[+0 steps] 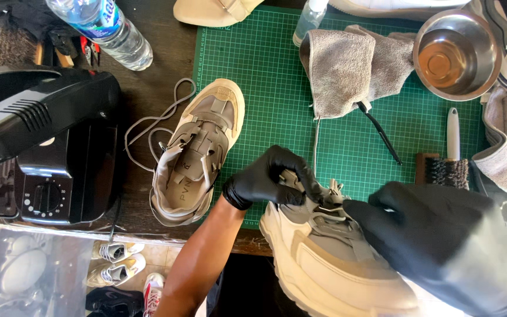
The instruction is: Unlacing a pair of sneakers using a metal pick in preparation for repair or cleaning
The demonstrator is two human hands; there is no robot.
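Observation:
Both my hands wear black gloves. My left hand (pixel 268 176) pinches the tongue and lace area of a beige and grey sneaker (pixel 324 258) that lies at the near edge of the green cutting mat (pixel 265 70). My right hand (pixel 441 235) rests on the same sneaker's right side, gripping it near the laces. A grey lace (pixel 315 147) runs up from the sneaker toward the towel. The matching sneaker (pixel 198 155) sits unlaced at the mat's left edge, its loose lace (pixel 154 117) trailing on the dark table.
A grey towel (pixel 353 64) and a steel bowl (pixel 456 53) lie at the back right. A brush (pixel 448 164) sits right of the mat. A black appliance (pixel 48 147) stands at left, a water bottle (pixel 107 26) behind it. Shoes lie on the floor below.

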